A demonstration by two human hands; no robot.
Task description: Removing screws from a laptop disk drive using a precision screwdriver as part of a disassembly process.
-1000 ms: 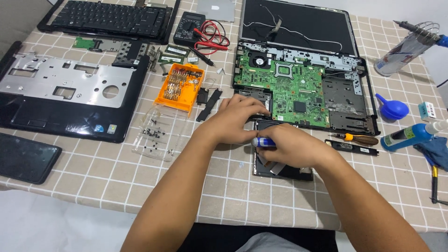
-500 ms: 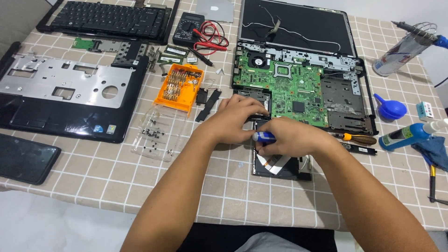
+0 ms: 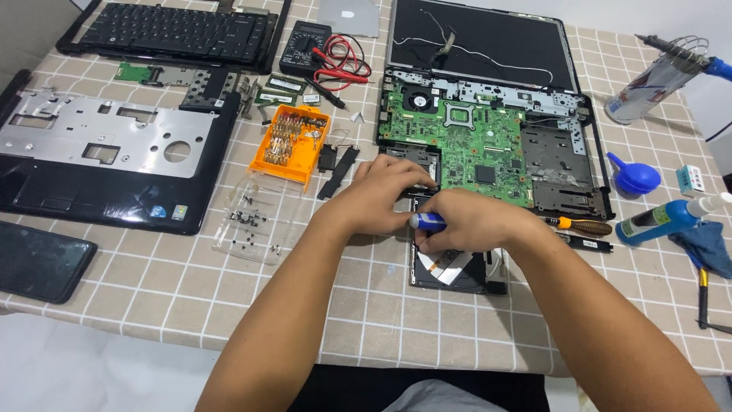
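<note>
Both hands (image 3: 427,202) curl over the optical drive (image 3: 457,271)

A beige checked cloth (image 3: 152,275) covered the surface under even light, with pale floor (image 3: 99,366) below its near edge.

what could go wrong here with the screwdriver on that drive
The blue-handled screwdriver in the right hand could slip and gouge the optical drive or the green motherboard just beyond. A forearm could knock the loose screws on the clear plastic sheet.
</note>
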